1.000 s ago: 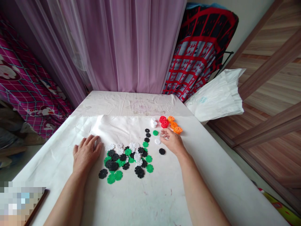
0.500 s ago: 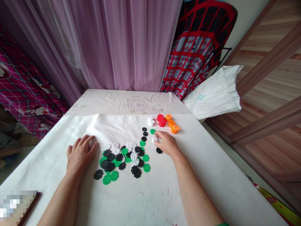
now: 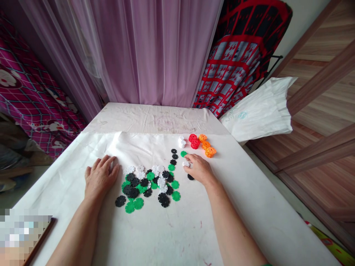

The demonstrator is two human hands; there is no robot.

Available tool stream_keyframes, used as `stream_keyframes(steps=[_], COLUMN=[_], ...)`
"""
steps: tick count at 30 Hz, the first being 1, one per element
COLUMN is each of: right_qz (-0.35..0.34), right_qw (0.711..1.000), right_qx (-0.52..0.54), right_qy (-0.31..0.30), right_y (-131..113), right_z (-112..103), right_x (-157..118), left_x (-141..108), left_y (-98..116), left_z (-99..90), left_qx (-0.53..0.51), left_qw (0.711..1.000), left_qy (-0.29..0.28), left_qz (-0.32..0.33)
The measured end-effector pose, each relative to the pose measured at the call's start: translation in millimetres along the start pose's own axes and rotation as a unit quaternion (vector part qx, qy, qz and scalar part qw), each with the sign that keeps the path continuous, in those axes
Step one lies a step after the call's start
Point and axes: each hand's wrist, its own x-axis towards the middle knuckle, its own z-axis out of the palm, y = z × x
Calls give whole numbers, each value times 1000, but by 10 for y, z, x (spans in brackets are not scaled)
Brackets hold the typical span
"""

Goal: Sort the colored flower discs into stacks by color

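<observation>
My left hand (image 3: 100,177) lies spread on the white cloth, left of a loose spread of black, green and white notched discs. My right hand (image 3: 199,168) is closed on a white disc (image 3: 186,163) with thumb and fingertips. Just beyond it lies a green disc (image 3: 183,153), and a black disc (image 3: 190,177) is partly hidden below the hand. Between the spread and my right hand, black discs (image 3: 173,156) form a short line. Farther back stand a white cluster (image 3: 182,142), a red cluster (image 3: 194,141) and orange clusters (image 3: 206,145).
The cloth-covered table (image 3: 172,232) has a flat device (image 3: 24,236), its screen blurred, at the near left corner. A white bag (image 3: 257,111) is beyond the right edge. Purple curtains (image 3: 149,55) hang behind the table.
The whole scene has shifted slightly right in the view. Both hands keep about the same places on the table, and the white disc remains in my right hand.
</observation>
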Motion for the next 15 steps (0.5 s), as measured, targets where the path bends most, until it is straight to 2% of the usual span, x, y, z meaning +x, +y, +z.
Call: stream_keyframes(steps=[4, 10, 15], right_qz=[-43, -222, -221], right_qw=[999, 963, 962], right_qx=[19, 100, 66], right_qy=[20, -112, -144], right_y=[-228, -654, -740], right_z=[-78, 29, 88], right_x=[-44, -172, -190], left_x=[-8, -17, -17], left_y=[4, 13, -6], left_z=[7, -11, 7], left_qx=[-4, -10, -14], left_qw=[1000, 1000, 1000], left_qy=[8, 7, 15], left_qz=[3, 1, 8])
